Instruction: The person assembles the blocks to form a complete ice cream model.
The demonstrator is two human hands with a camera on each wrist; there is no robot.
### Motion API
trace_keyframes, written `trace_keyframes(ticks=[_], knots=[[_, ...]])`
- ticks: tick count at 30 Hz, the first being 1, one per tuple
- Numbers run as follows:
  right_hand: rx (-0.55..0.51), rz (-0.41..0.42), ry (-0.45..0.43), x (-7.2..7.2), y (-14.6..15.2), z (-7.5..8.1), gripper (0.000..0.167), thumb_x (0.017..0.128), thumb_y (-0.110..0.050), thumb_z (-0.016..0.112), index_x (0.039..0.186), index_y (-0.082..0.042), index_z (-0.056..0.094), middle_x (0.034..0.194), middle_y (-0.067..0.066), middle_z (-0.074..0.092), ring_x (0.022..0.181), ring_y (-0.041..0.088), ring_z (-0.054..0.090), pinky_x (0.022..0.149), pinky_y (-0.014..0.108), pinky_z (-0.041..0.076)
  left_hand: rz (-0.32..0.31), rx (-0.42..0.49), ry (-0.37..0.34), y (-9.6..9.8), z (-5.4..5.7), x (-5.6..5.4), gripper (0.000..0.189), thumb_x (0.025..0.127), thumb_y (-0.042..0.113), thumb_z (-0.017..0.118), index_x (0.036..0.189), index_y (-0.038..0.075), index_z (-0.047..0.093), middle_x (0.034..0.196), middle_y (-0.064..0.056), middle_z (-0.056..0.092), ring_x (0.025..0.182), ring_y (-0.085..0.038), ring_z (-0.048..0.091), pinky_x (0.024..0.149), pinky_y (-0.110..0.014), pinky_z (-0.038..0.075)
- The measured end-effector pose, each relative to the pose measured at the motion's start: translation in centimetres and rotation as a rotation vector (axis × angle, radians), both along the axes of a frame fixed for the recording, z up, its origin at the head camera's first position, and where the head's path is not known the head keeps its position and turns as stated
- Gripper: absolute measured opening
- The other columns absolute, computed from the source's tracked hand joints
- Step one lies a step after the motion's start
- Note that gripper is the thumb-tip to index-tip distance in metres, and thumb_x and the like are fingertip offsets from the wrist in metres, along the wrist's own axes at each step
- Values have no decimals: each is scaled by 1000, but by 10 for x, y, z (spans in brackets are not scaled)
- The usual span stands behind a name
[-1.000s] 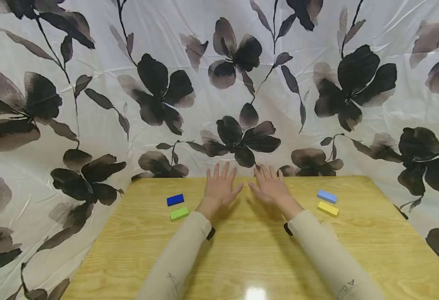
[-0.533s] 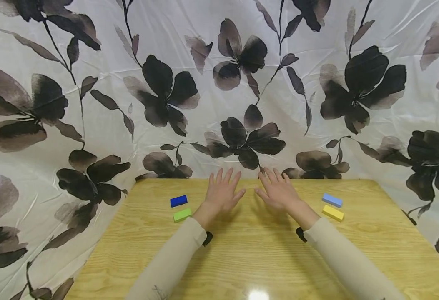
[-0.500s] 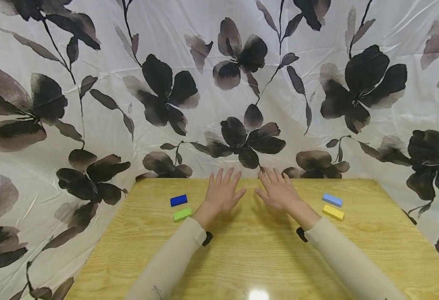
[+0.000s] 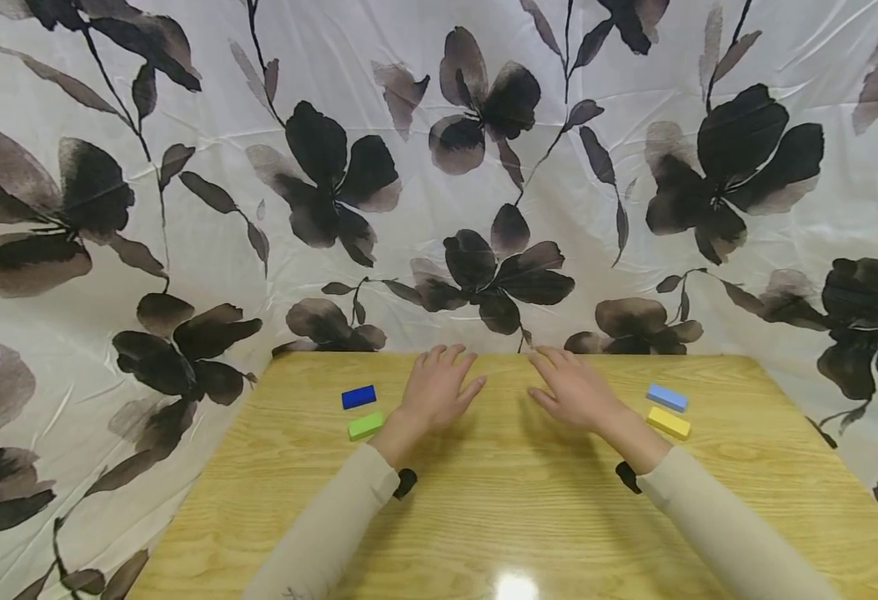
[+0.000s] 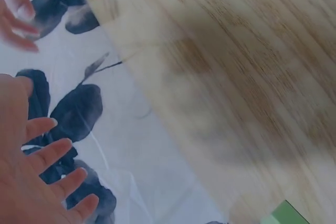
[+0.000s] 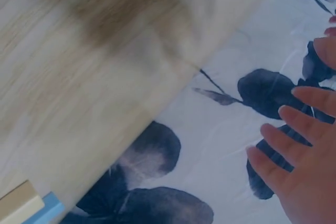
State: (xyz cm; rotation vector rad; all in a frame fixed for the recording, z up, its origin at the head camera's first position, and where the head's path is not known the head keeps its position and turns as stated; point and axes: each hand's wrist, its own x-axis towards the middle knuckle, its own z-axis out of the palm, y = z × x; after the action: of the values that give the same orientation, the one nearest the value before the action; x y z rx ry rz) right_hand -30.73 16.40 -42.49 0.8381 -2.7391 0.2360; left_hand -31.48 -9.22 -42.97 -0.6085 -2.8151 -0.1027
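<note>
My left hand (image 4: 436, 389) hovers over the far middle of the wooden table, its fingers spread and holding nothing. To its left lie a dark blue block (image 4: 358, 397) and a lime green block (image 4: 365, 426), the green one close to my wrist. My right hand (image 4: 575, 390) is likewise held above the table with loosely extended fingers. Right of it lie a light blue block (image 4: 667, 397) and a yellow block (image 4: 668, 422). In the left wrist view a corner of the green block (image 5: 286, 214) shows; the right wrist view catches the yellow block (image 6: 20, 203).
The wooden table (image 4: 484, 517) has its far edge against a white curtain (image 4: 408, 208) with dark flowers, which also hangs at both sides. A black band (image 4: 404, 483) sits at my left wrist, another black band (image 4: 629, 477) at my right.
Both hands have drawn back slightly from the far edge and moved apart, with the fingers a little more relaxed. The view has shifted slightly. The blocks have stayed in place.
</note>
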Motion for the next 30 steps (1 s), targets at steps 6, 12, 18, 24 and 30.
trace_keyframes(ticks=[6, 12, 18, 24, 30], knots=[[-49, 1, -7, 7, 20, 2, 48, 100, -28, 66, 135, 5, 60, 140, 22, 55, 124, 43, 58, 101, 58, 47, -29, 44, 0, -9, 4, 5, 48, 105, 42, 55, 146, 17, 54, 149, -10, 51, 138, -35, 46, 109, -56, 40], [-108, -59, -77, 13, 40, 3, 44, 101, -27, 64, 134, 1, 61, 136, 20, 59, 122, 39, 61, 98, 57, 50, -38, 111, -7, -33, 10, 12, 51, 102, 35, 63, 147, 13, 54, 148, -12, 52, 136, -36, 48, 109, -54, 42], [-151, -91, -147, 23, 63, -2, 44, 102, -28, 62, 134, 2, 62, 135, 22, 61, 120, 41, 62, 95, 58, 51, -20, 175, -38, -65, 7, 19, 56, 96, 28, 72, 146, 9, 54, 145, -12, 54, 134, -35, 51, 108, -52, 44], [-189, -107, -177, 33, 86, -4, 41, 102, -24, 62, 132, 3, 62, 134, 23, 62, 112, 39, 65, 88, 55, 54, -4, 230, -58, -89, 1, 23, 57, 95, 27, 74, 145, 8, 55, 145, -13, 55, 135, -35, 51, 106, -55, 45], [-184, -137, -181, 41, 104, -3, 39, 101, -24, 64, 130, 2, 64, 129, 22, 64, 107, 37, 66, 82, 55, 55, 1, 247, -64, -107, -3, 29, 57, 94, 27, 74, 145, 8, 55, 144, -14, 56, 133, -37, 53, 102, -57, 47]])
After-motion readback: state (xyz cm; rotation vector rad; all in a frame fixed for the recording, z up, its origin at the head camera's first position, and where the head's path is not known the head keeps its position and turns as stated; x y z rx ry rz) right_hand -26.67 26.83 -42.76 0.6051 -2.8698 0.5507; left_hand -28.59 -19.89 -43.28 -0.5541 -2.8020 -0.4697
